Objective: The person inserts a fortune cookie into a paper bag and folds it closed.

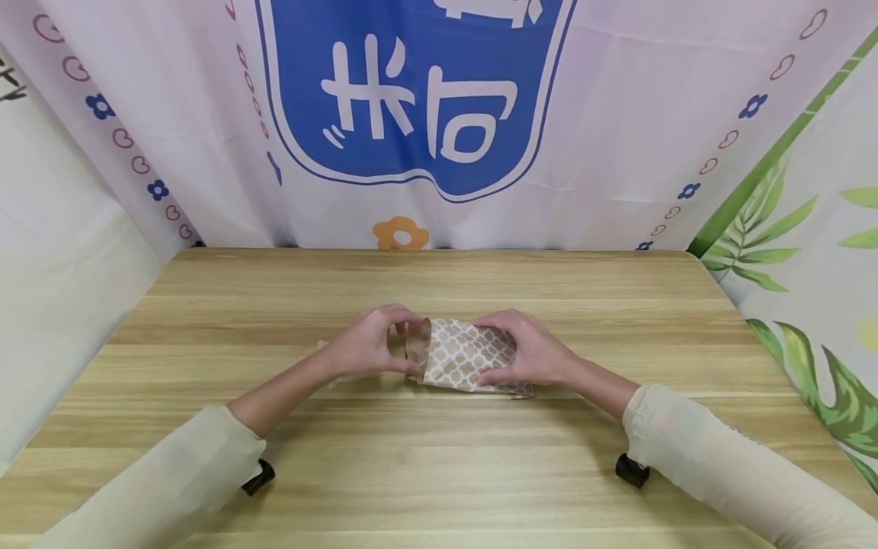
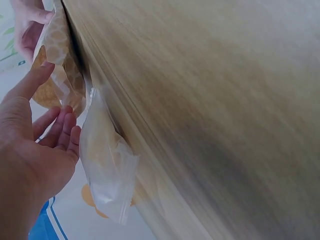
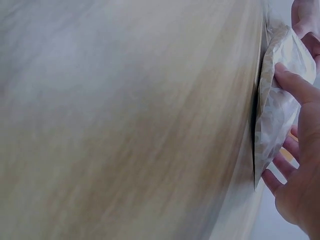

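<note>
A brown paper bag (image 1: 453,354) with a white lattice print lies on its side at mid-table, its mouth facing left. My right hand (image 1: 531,351) grips the bag's closed end, thumb on the near side and fingers over the far side. At the mouth, my left hand (image 1: 373,343) holds the rim between thumb and fingers. In the left wrist view, a rounded golden-brown thing (image 2: 47,92) shows inside the mouth; the rest of it is hidden. Beside the left fingers lies a clear plastic bag (image 2: 107,155), mostly behind the hand in the head view.
The wood-grain table (image 1: 411,473) reaches back to a printed curtain (image 1: 604,152) along its far edge. Leaf-patterned cloth (image 1: 809,305) hangs at the right. Black straps (image 1: 632,470) sit under both light sleeves (image 1: 713,457).
</note>
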A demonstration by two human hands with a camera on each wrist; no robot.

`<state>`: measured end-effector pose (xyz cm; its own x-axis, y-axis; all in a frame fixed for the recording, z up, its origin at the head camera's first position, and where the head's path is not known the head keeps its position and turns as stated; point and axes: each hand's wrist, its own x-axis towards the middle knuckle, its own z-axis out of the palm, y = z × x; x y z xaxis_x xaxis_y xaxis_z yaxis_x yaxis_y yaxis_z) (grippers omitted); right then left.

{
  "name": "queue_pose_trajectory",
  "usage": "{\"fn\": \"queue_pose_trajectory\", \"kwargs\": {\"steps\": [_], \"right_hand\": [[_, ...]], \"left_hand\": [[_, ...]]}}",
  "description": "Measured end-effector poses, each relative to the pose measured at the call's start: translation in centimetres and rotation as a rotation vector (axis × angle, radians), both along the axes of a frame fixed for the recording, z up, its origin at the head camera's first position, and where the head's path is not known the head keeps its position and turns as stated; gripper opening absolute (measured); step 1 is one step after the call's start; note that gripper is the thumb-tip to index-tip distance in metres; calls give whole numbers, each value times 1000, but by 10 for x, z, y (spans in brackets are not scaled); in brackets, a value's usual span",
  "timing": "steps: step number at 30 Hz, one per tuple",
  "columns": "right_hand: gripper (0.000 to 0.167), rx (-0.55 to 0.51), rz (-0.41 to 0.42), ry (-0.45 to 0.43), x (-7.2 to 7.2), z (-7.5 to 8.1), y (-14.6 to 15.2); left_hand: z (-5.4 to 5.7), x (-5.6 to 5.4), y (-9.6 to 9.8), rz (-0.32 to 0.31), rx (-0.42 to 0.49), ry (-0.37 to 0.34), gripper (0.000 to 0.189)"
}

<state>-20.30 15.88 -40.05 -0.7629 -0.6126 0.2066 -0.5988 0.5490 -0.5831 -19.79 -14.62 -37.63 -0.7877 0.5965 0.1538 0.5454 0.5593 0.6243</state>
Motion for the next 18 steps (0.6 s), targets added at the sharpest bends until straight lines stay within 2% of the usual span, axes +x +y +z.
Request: {"fn": "queue_pose_trajectory", "kwargs": {"steps": [18], "right_hand": [[91,-16,7,11,0,1,0]], "left_hand": [[-6,0,9,61,91,-83,58]]}}
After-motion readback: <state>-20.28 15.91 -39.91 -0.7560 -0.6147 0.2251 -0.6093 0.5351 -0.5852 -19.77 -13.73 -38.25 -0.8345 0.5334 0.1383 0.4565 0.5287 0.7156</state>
